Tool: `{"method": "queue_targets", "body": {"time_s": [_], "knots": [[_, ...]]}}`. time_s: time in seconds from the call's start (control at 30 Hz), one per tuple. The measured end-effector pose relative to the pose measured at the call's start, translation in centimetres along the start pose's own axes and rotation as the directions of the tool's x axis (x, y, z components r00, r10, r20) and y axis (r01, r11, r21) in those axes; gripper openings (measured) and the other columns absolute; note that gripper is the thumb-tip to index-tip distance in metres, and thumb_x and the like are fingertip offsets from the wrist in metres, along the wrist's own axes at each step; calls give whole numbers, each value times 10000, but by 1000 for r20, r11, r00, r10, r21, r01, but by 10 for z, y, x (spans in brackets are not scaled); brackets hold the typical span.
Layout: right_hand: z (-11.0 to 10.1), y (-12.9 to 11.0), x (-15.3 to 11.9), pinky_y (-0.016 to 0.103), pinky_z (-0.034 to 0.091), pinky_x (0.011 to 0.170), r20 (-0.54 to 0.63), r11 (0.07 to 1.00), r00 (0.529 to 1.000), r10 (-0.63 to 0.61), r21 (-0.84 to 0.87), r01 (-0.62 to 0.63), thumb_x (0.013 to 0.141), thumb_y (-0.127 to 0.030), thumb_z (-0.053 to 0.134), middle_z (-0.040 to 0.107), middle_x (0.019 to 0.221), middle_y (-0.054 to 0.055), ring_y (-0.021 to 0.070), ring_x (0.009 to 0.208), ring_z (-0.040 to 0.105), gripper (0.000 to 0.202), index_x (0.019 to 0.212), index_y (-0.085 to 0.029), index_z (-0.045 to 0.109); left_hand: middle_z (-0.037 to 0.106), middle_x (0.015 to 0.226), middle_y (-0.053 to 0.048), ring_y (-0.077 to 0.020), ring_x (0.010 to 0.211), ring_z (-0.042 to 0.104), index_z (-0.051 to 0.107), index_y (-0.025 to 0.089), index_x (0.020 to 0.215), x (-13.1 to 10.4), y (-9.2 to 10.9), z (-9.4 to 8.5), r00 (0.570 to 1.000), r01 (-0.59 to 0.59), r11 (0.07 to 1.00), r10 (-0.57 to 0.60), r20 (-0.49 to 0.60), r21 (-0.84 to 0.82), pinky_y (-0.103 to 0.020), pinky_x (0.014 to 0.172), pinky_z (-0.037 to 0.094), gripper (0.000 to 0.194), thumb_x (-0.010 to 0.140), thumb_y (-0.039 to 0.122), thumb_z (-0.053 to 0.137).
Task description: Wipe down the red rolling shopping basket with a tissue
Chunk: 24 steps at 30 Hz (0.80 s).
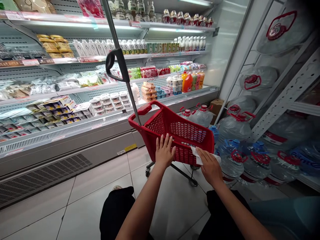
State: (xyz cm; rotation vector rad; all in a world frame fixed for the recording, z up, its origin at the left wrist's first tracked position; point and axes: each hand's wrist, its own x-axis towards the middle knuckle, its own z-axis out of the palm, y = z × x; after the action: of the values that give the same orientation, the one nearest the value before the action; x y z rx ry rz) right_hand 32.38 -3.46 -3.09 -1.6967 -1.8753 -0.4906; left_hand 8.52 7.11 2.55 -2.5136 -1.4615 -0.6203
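Red cart [181,151] stands on the tiled floor [92,203], directly ahead, between the cooler [107,146] and water jugs [231,170]. Left hand [163,155]: open, fingers spread, laid against the cart's near side. Right hand [210,166]: fingers straight and together over a white cloth [194,154] at the near rim; thumb hidden, so cannot tell if it grips. Cloth shows either side of the fingers. Grey pole [133,103] rises from the cart's handle end.
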Motion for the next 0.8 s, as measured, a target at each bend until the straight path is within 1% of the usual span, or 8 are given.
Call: {"method": "queue_targets", "body": {"time_s": [0.07,0.17,0.27,0.33,0.43,0.53,0.67,0.8], "knots": [[1,-13,6,482,435,1163,2,1000,1000,-18,5,18,869,-62,408,545,1552,85,276,1368,545,841,1671,-205,196,207,1723,34,-251,1612,128,297,289,1642,-3,10,3,1000,-29,999,29,0,-15,-537,1330,101,608,1075,509,335],[8,-41,25,460,411,1194,29,992,993,-115,57,113,834,-28,413,491,1596,97,256,1398,522,883,1672,-173,176,187,1723,72,-253,1615,101,319,323,1633,-10,19,7,997,-72,997,72,-4,-32,-517,1330,121,587,1076,509,337],[17,-64,45,439,408,1204,38,982,985,-165,100,161,858,-32,412,467,1613,98,238,1428,495,841,1664,-161,206,188,1719,85,-248,1614,101,294,355,1636,-15,15,7,999,-55,998,54,-5,-23,-541,1328,79,579,1078,504,332],[19,-71,50,423,412,1204,48,979,984,-173,121,167,864,-28,409,460,1619,83,225,1443,481,829,1660,-170,225,189,1719,81,-231,1613,112,280,352,1640,-15,7,5,999,-48,999,48,8,-13,-537,1328,57,582,1080,507,316],[13,-71,39,402,409,1210,75,974,979,-190,140,179,831,6,396,416,1648,52,204,1472,450,887,1669,-201,193,181,1722,59,-197,1610,131,289,310,1641,-11,-6,2,999,-14,1000,15,40,-13,-503,1331,54,588,1086,506,276],[2,-69,13,384,401,1219,103,974,976,-194,137,179,801,36,372,365,1676,31,189,1507,401,948,1679,-224,127,184,1724,17,-176,1604,157,285,253,1644,-3,-16,0,996,52,998,-51,72,-21,-494,1330,52,611,1089,504,233],[-5,-79,-18,423,373,1243,100,970,970,-222,120,210,766,39,372,305,1699,38,210,1531,362,1002,1680,-222,55,212,1720,-17,-194,1600,182,259,223,1652,-2,-18,0,980,159,987,-155,126,-24,-519,1325,95,644,1081,517,217],[1,-99,-17,442,390,1229,80,957,963,-259,155,245,743,41,387,279,1704,53,222,1528,370,1032,1677,-207,25,231,1716,17,-181,1598,183,235,261,1659,-21,-11,3,981,98,994,-88,172,-48,-492,1325,137,624,1086,504,186]]}}
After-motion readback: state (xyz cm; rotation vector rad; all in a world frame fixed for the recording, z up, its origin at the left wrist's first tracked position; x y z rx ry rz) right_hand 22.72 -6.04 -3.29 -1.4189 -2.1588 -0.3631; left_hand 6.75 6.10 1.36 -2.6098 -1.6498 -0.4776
